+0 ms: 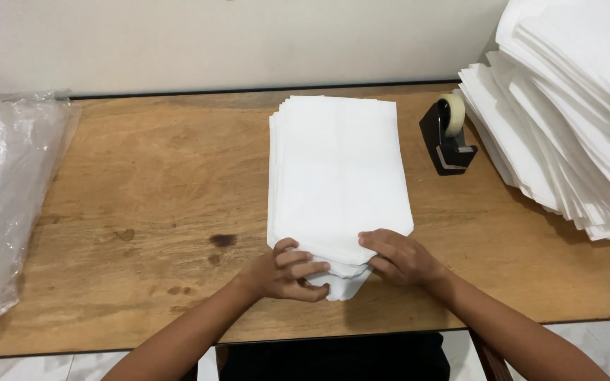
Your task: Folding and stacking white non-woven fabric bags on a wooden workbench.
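A stack of white paper sheets (337,173) lies in the middle of a wooden table (142,183), its near end tapering to a point. My left hand (287,271) grips the near left corner of the stack, fingers curled over its edge. On the near right corner rests my right hand (397,257), fingers pressing down on the top sheets and thumb tucked under them. Both hands pinch the folded near end of the stack.
A black tape dispenser (448,134) with a roll of tape stands right of the stack. A large fanned pile of white sheets (573,106) fills the right end of the table. Crumpled clear plastic (1,190) covers the left end. A pale wall runs behind.
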